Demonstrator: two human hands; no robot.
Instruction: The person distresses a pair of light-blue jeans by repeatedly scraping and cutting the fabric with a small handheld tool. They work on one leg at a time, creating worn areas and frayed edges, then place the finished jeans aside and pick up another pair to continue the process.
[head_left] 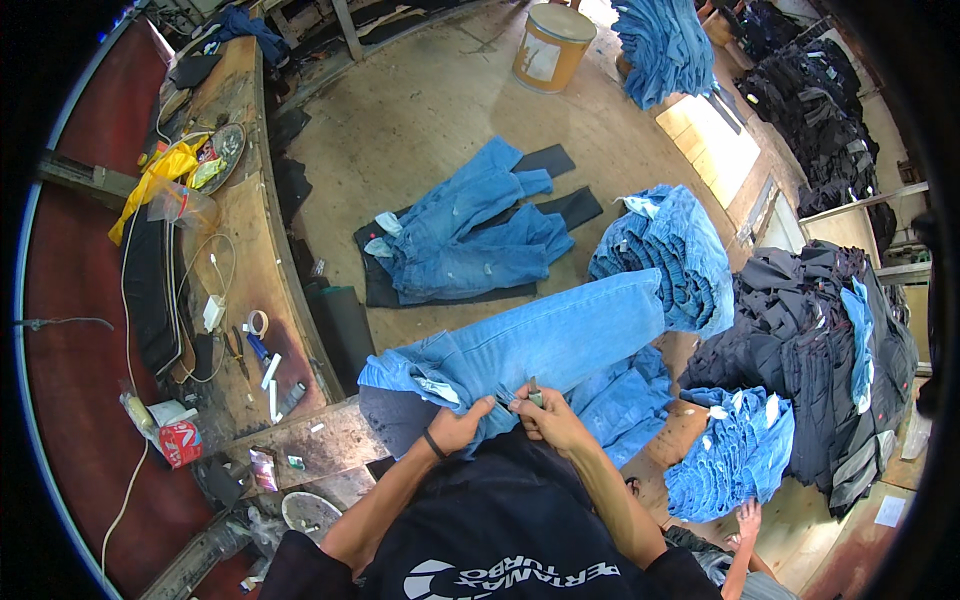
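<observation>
Two curled hands (460,427): left grips light-blue jeans (560,340) stretching beyond, right hand (556,424) a small tool (536,393)

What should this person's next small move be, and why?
Probably bring the small tool in the right hand to the cloth beside the left hand: the left hand grips the blue jeans there, and the two hands are close together, so a short move seems enough.

The left hand (458,428) grips light-blue jeans (550,340).
</observation>
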